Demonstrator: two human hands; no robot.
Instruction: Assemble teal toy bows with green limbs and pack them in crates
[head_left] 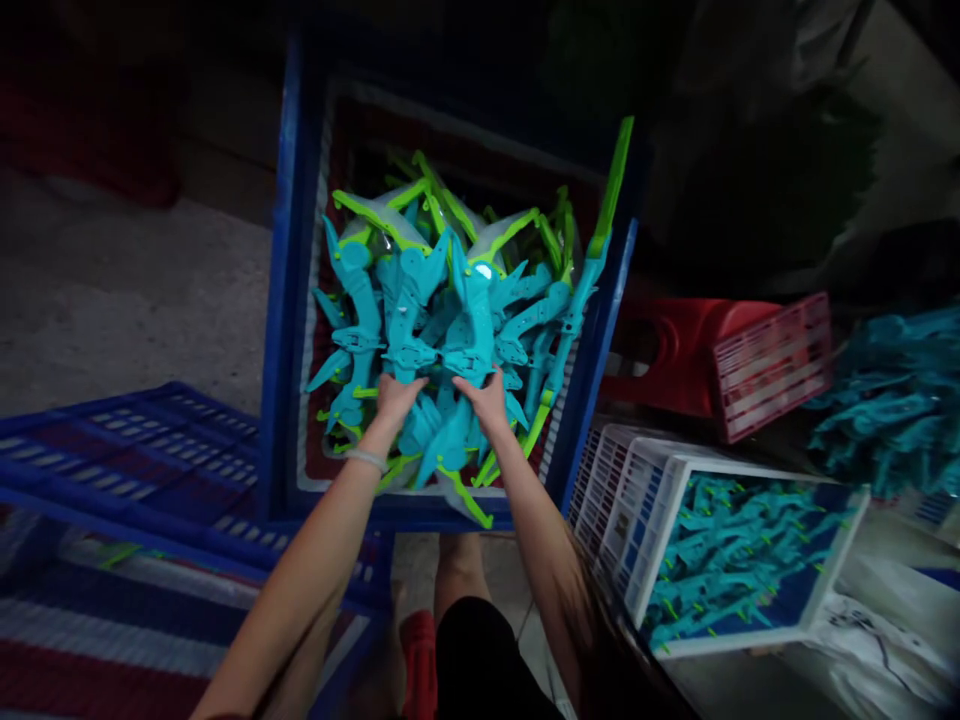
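A blue crate (279, 330) with a white lining stands in front of me. It holds a heap of turquoise plastic winged toy figures (360, 290) with lime-green, strut-like wing parts (390, 225) and filmy webs. My left hand (399, 398) grips one turquoise toy figure (409, 325) near its middle, thumb on top and fingers hidden underneath. Beside it, my right hand (484, 400) is closed round another turquoise toy figure (474, 320) in the same way. Both hands are low and central over the heap, with other figures touching around them.
A white basket (637, 520) of similar turquoise pieces stands tilted at right. Beyond it are a red plastic stool (675, 345), a pink basket (772, 365) and another turquoise pile (896, 390). Blue crates (150, 450) lie at left. One long green wing (616, 185) sticks out past the crate's rim.
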